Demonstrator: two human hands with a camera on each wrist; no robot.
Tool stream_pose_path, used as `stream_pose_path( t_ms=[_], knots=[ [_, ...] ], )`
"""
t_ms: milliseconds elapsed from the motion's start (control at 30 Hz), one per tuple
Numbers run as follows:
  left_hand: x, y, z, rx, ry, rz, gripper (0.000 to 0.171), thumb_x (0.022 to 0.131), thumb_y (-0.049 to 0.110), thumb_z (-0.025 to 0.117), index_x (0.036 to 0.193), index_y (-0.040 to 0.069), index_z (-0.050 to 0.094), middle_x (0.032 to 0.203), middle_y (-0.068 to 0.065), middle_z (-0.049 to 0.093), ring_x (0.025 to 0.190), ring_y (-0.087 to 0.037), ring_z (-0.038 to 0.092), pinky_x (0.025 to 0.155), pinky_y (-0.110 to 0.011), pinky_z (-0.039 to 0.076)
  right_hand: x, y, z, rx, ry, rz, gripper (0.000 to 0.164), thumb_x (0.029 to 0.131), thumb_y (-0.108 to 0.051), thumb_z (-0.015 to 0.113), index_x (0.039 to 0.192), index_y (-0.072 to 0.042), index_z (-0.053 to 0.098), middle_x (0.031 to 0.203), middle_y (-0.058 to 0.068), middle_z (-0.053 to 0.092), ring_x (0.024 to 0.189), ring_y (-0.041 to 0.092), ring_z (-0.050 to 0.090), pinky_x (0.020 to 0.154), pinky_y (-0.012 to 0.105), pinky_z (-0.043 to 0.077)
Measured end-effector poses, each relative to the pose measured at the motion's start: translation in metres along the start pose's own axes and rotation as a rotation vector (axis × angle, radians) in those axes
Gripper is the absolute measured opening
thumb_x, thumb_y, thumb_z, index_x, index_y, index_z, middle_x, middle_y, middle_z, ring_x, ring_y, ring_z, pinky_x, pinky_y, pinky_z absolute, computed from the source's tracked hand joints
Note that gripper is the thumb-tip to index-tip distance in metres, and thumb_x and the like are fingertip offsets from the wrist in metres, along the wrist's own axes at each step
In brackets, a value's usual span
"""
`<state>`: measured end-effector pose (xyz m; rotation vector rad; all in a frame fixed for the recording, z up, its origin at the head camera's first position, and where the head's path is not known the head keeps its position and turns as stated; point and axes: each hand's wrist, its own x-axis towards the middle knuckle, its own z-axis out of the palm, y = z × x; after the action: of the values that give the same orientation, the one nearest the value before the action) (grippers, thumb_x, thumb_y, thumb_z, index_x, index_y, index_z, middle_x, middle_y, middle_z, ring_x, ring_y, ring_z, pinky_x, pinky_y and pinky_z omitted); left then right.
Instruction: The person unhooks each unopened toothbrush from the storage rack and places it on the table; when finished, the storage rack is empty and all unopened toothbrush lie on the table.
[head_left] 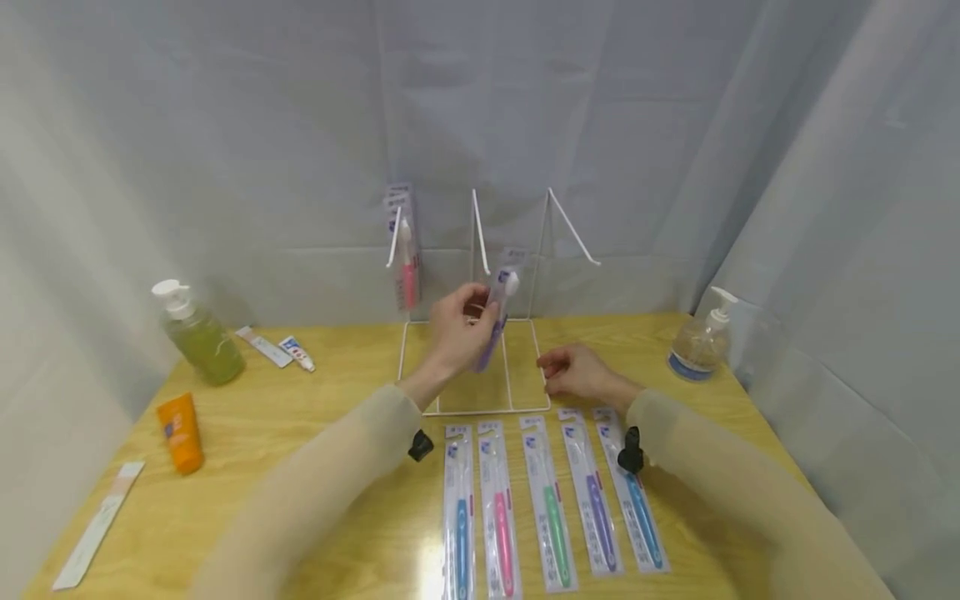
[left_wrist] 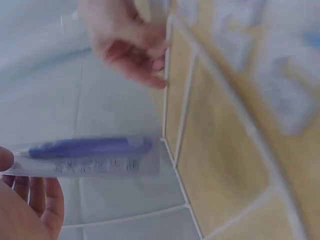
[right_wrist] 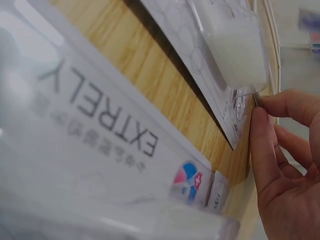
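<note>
Packaged purple toothbrush, pinched in the grip of left hand above base of white wire rack, right hand pinching rack's edge, 5 other packaged toothbrushes (2 are blue) on counter.

Five packed brushes are laid in a row: two blue, one pink, one green, one purple. One more purple brush is held, and at least one pink brush is hung. One rack with three hooks is seen. Two bottles, two tubes and two slim packets are counted. One left hand, one right hand, two sleeves, two black wrist pieces and one table are shown.
</note>
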<state>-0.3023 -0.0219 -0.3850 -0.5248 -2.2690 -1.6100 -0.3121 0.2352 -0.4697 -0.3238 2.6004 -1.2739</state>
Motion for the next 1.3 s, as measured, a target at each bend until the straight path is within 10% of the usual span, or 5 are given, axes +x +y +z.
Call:
stream_pose_path(
  t_ms=[200,500,733,1067,1300],
  knots=[
    [-0.046,0.003,-0.038,0.009,-0.099,-0.018,0.022,0.101,0.009,0.074,0.121,-0.001,0.076,0.113,-0.022,0.082,0.091,-0.03,0.077,0.083,-0.034,0.07,-0.002,-0.002,-0.006,-0.036,0.011,0.017,0.056,0.085,-0.003,0.084,0.14,0.004,0.074,0.115,0.019,0.077,0.099,0.02,0.068,0.083,0.02,0.058],
    [-0.115,-0.007,-0.102,-0.12,-0.266,-0.33,0.044,0.103,0.001,0.071,0.143,-0.004,0.055,0.105,-0.024,0.076,0.072,-0.014,0.073,0.062,-0.053,0.071,0.0,-0.001,-0.003,-0.001,0.008,0.028,0.056,0.086,-0.003,0.085,0.141,0.003,0.074,0.116,0.018,0.078,0.096,0.018,0.067,0.081,0.019,0.058],
    [-0.155,-0.026,-0.114,-0.105,-0.428,-0.512,0.047,0.101,0.004,0.074,0.143,-0.004,0.052,0.096,-0.013,0.075,0.065,-0.022,0.072,0.057,-0.042,0.07,0.0,0.002,-0.002,0.0,0.026,0.008,0.056,0.084,-0.001,0.084,0.138,0.005,0.074,0.113,0.019,0.078,0.094,0.017,0.067,0.081,0.019,0.058],
    [-0.175,-0.036,-0.107,-0.077,-0.466,-0.648,0.056,0.097,0.002,0.078,0.145,-0.008,0.052,0.096,-0.015,0.077,0.069,-0.021,0.076,0.061,-0.04,0.071,-0.002,0.004,0.003,-0.003,0.01,0.031,0.055,0.087,-0.004,0.085,0.141,0.001,0.074,0.116,0.017,0.077,0.098,0.02,0.067,0.081,0.019,0.058],
    [-0.165,-0.021,-0.121,0.266,-0.451,-0.641,0.055,0.098,0.021,0.084,0.142,-0.003,0.062,0.078,-0.009,0.077,0.055,-0.021,0.069,0.049,-0.033,0.061,0.0,0.003,0.003,-0.012,0.01,0.019,0.056,0.086,-0.004,0.085,0.141,0.002,0.073,0.116,0.017,0.077,0.098,0.019,0.067,0.082,0.02,0.058]
  ],
)
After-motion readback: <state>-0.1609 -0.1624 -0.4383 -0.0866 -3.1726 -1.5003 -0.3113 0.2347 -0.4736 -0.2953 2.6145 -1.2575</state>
